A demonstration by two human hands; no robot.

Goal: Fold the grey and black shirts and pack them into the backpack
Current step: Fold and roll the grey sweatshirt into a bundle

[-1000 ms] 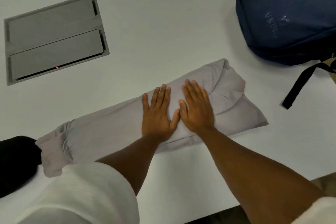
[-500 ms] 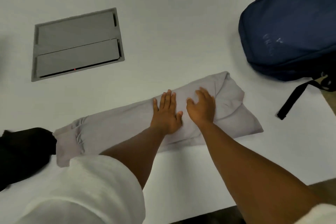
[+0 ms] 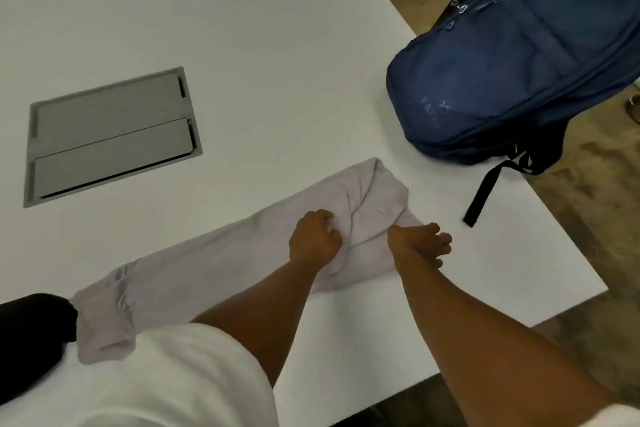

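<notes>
Where the view begins, at its bottom edge, a white sleeve [image 3: 166, 374] fills the lower left and covers part of the near end of the grey shirt [image 3: 214, 267]; a second white sleeve shows only as a sliver at the bottom right corner. Beside the first sleeve, at the left edge, lies the black shirt [image 3: 31, 333], a dark rounded mass cut off by the frame, its folds too dark to make out; it touches the bunched near-left end of the grey shirt. That shirt is pale grey, folded into a long narrow band lying slantwise across the white table [image 3: 277, 62], wrinkled and gathered at its left end, thicker and rounded at its far right end. On its right half, the left hand [image 3: 315, 239] has its fingers curled into the cloth, gripping a fold; the right hand [image 3: 420, 246] sits at the shirt's right edge with fingers bent, some tucked under the cloth, so it appears to grip that edge, though the fingertips are partly hidden; the corner there is covered by the hand. Farther off, a grey hatch cover [image 3: 110, 135] with two flaps is set flush into the table. At the far right corner rests the navy backpack [image 3: 519, 73], well apart from the shirts, overhanging the table edge and cut off by the frame; its printed lettering is too blurred to read; a black strap [image 3: 483, 194] trails from it onto the table.
</notes>
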